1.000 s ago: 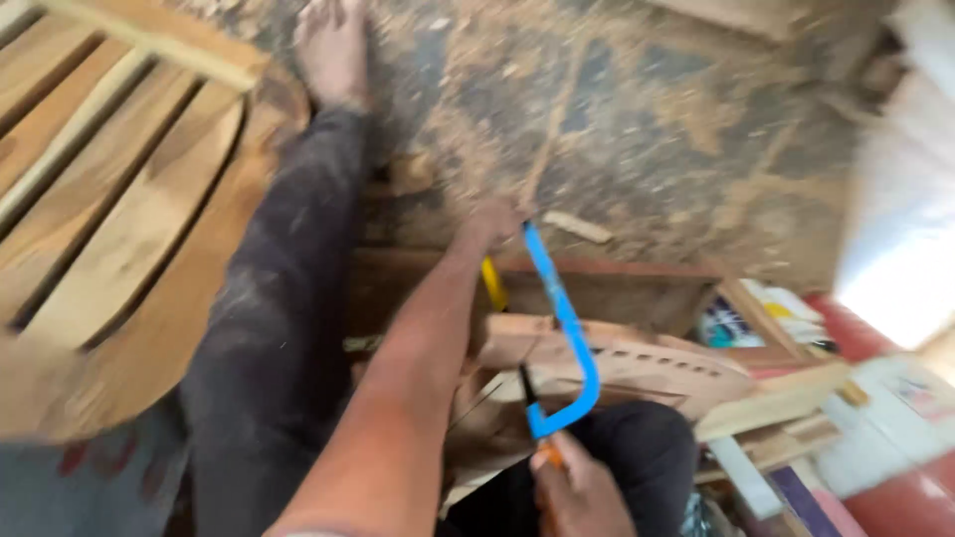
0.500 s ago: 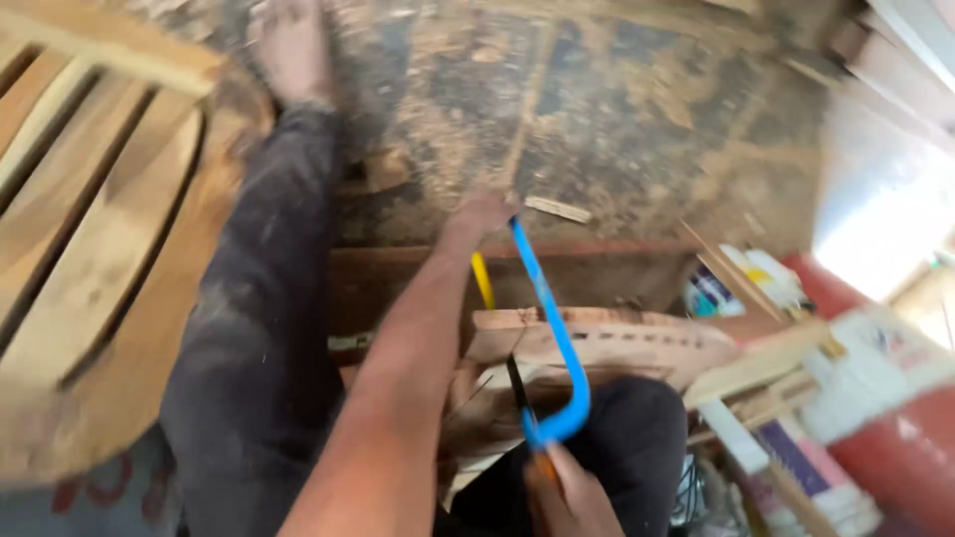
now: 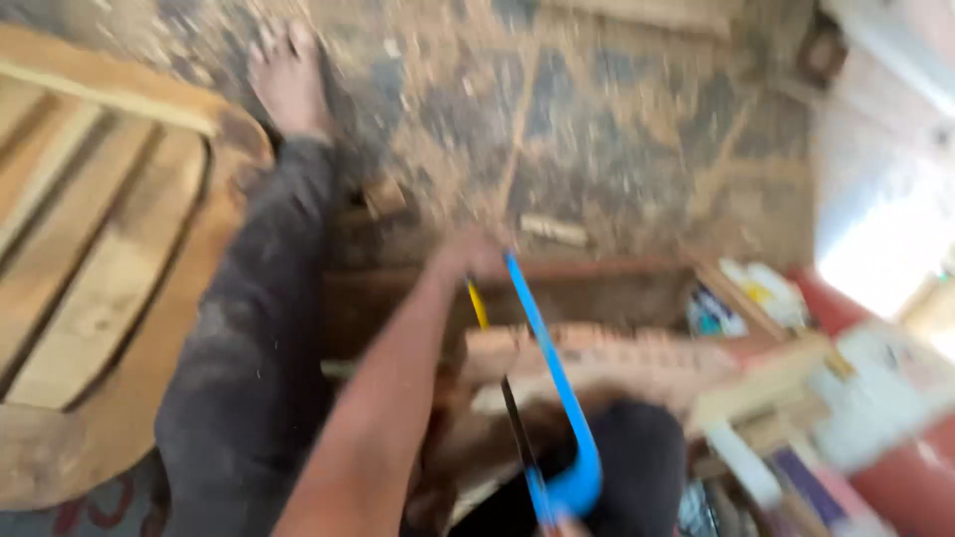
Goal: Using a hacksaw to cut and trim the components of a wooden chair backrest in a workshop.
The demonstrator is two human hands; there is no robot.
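Blurrily, the head view looks down at a floor (image 3: pixel 617 129) strewn with sawdust and wood chips. The left hand (image 3: pixel 473 257) is closed on the far end of a blue-framed saw (image 3: pixel 552 388), near the middle of the floor; the frame curves back toward the bottom edge of the view, with its thin dark blade (image 3: pixel 515 423) running just beside it. The right hand is nearly out of view at the bottom edge, where the saw's handle end lies, so I cannot tell whether it grips. The two hands are well apart, one at each end of the saw. The blade lies against a pale carved wooden piece (image 3: pixel 607 363) that rests over the person's lap, in front of a dark wooden beam (image 3: pixel 597 283) lying across the floor. A leg in dark trousers (image 3: pixel 249 378) stretches toward the far edge, ending in a bare foot (image 3: pixel 288 80). A slatted wooden frame (image 3: pixel 90 249) fills the left side. Wood offcuts (image 3: pixel 766 408) are heaped at the right.
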